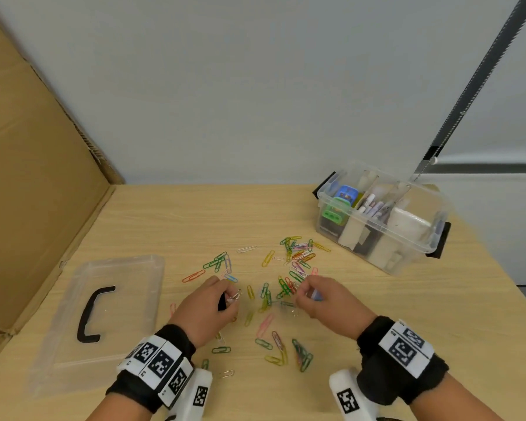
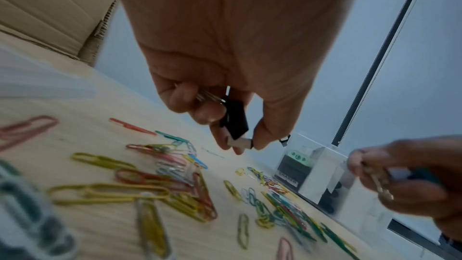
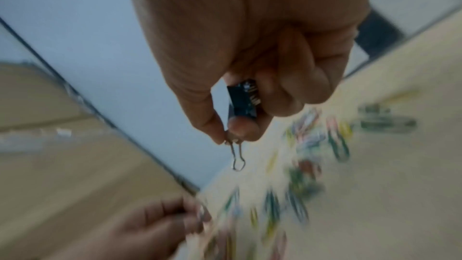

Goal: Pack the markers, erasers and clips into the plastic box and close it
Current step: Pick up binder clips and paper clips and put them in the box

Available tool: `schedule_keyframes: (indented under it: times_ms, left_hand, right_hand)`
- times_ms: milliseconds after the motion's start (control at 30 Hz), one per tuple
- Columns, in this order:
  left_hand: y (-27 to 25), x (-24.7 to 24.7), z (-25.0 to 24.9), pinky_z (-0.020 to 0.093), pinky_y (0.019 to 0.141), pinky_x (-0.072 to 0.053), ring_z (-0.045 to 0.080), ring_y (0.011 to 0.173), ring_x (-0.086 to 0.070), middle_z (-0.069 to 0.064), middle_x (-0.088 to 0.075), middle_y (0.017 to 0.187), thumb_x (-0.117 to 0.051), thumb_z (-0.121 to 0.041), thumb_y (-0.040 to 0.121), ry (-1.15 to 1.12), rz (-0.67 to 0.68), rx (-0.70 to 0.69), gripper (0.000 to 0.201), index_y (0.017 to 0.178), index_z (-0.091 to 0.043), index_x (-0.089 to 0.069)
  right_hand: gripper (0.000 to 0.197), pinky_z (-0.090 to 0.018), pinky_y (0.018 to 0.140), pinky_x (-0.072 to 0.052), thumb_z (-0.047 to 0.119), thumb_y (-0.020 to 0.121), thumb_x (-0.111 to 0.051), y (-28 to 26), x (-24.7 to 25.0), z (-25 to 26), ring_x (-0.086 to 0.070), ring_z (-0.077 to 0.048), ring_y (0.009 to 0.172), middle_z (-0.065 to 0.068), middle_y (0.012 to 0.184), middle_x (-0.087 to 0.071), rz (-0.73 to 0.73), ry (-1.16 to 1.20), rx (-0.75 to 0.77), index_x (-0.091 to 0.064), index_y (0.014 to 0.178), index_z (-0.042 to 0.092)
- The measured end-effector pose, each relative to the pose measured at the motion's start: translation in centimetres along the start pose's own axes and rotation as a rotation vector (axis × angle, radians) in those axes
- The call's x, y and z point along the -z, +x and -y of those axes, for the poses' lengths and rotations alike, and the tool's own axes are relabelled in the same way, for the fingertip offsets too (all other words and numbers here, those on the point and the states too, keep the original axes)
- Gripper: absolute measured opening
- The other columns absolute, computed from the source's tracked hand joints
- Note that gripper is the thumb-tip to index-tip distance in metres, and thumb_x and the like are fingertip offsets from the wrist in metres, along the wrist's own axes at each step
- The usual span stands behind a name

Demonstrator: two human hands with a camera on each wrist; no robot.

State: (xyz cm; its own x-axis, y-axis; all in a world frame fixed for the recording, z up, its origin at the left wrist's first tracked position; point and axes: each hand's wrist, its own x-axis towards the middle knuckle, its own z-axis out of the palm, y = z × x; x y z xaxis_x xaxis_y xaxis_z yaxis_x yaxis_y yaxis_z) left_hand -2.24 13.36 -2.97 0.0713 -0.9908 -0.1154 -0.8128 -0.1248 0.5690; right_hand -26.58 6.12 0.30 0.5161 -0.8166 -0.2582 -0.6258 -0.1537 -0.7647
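Observation:
Several coloured paper clips (image 1: 289, 268) lie scattered across the middle of the wooden table. My left hand (image 1: 230, 299) hovers over them and grips a black binder clip (image 2: 235, 120) in curled fingers, its wire handles sticking out; the fingertips also pinch a small grey piece (image 2: 240, 143). My right hand (image 1: 304, 294) hangs opposite and holds another black binder clip (image 3: 242, 102), with thumb and forefinger pinching its wire handle (image 3: 237, 155). The clear plastic box (image 1: 395, 256) stands open at the back right, holding markers (image 1: 374, 208) and erasers (image 1: 334, 215).
The box's clear lid (image 1: 119, 299) with its black handle (image 1: 90, 314) lies flat on the left of the table. A cardboard sheet (image 1: 37, 177) leans along the left side. The table's right edge runs just past the box.

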Motion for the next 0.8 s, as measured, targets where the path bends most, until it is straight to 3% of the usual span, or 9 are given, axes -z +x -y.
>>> schedule_keyframes:
  times_ms: [100, 200, 333, 433, 500, 700, 800]
  left_hand:
    - [0.7, -1.0, -1.9, 0.025, 0.075, -0.046, 0.007, 0.081, -0.053, -0.011, -0.048, 0.092, -0.053, -0.028, 0.09, -0.003, -0.004, -0.016, 0.007, 0.096, -0.026, -0.056]
    - [1.6, -1.8, -3.9, 0.024, 0.074, -0.044, 0.006, 0.081, -0.053, -0.008, -0.049, 0.094, -0.053, -0.03, 0.091, 0.0, -0.024, -0.027, 0.003, 0.094, -0.029, -0.053]
    - [2.9, -2.7, -6.7, 0.013, 0.065, -0.038, 0.002, 0.079, -0.051, -0.011, -0.048, 0.093, -0.052, -0.031, 0.092, 0.019, -0.056, -0.044, 0.002, 0.094, -0.031, -0.051]
    - [3.7, -3.4, -8.4, 0.018, 0.067, -0.043, 0.004, 0.079, -0.052, -0.011, -0.047, 0.092, -0.051, -0.032, 0.093, 0.006, -0.077, -0.051, 0.004, 0.096, -0.029, -0.052]
    - [3.9, -3.9, -9.2, 0.026, 0.072, -0.047, 0.007, 0.079, -0.053, -0.012, -0.046, 0.091, -0.051, -0.032, 0.093, -0.002, -0.079, -0.054, 0.004, 0.095, -0.029, -0.053]
    - [3.9, -4.5, -10.1, 0.026, 0.073, -0.047, 0.007, 0.079, -0.053, -0.012, -0.046, 0.092, -0.05, -0.034, 0.093, -0.002, -0.07, -0.039, 0.005, 0.095, -0.03, -0.053]
    - [3.7, -4.7, -10.2, 0.024, 0.073, -0.047, 0.006, 0.079, -0.053, -0.013, -0.046, 0.092, -0.05, -0.035, 0.093, 0.006, -0.072, -0.029, 0.004, 0.095, -0.032, -0.052]
  right_hand:
    - [0.019, -0.02, 0.063, -0.043, 0.036, 0.091, -0.058, -1.3, 4.6, 0.2, -0.053, -0.001, 0.063, 0.005, 0.077, -0.063, -0.143, 0.028, 0.034, -0.06, 0.085, 0.018]
    - [0.018, -0.023, 0.06, -0.042, 0.033, 0.092, -0.055, -2.0, 9.8, 0.1, -0.053, -0.009, 0.065, -0.003, 0.078, -0.062, -0.308, 0.028, 0.059, -0.06, 0.088, 0.017]
    - [0.011, -0.029, 0.059, -0.04, 0.027, 0.092, -0.053, -0.5, 16.8, -1.4, -0.052, -0.015, 0.069, 0.0, 0.078, -0.058, -0.529, -0.049, 0.052, -0.055, 0.091, 0.016]
    - [0.01, -0.029, 0.06, -0.042, 0.019, 0.087, -0.056, 1.8, 20.6, -3.1, -0.054, -0.017, 0.069, -0.002, 0.077, -0.058, -0.642, -0.157, 0.025, -0.053, 0.096, 0.016]
    - [0.012, -0.033, 0.065, -0.045, 0.015, 0.086, -0.055, 3.7, 22.1, -4.3, -0.057, -0.023, 0.074, -0.006, 0.08, -0.059, -0.633, -0.24, -0.023, -0.052, 0.098, 0.015]
    - [0.014, -0.028, 0.064, -0.036, 0.012, 0.088, -0.05, 7.5, 24.0, -7.0, -0.054, -0.025, 0.082, -0.011, 0.1, -0.062, -0.38, -0.473, -0.178, -0.057, 0.1, 0.011]
    - [0.019, -0.03, 0.077, -0.041, 0.019, 0.094, -0.046, 8.1, 24.8, -7.5, -0.057, -0.026, 0.096, -0.012, 0.11, -0.063, -0.217, -0.464, -0.192, -0.059, 0.106, 0.011]
